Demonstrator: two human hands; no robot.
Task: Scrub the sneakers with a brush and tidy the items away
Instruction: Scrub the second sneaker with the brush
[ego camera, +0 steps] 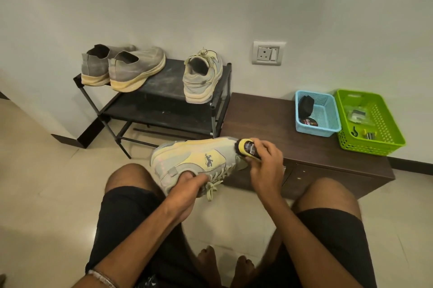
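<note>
Left hand (187, 184) grips the yellow-grey sneaker (194, 159) at its collar, above the knees. Right hand (267, 166) has its grip around the brush (247, 148), bristles seemingly on the toe. Its mate (202, 77) sits on the rack (164, 91).

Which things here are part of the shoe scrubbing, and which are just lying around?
Part of the job:
yellow sneaker in left hand
brush in right hand
matching sneaker
grey sneakers
shoe rack

Lying about:
blue basket
green basket
wall socket
</note>
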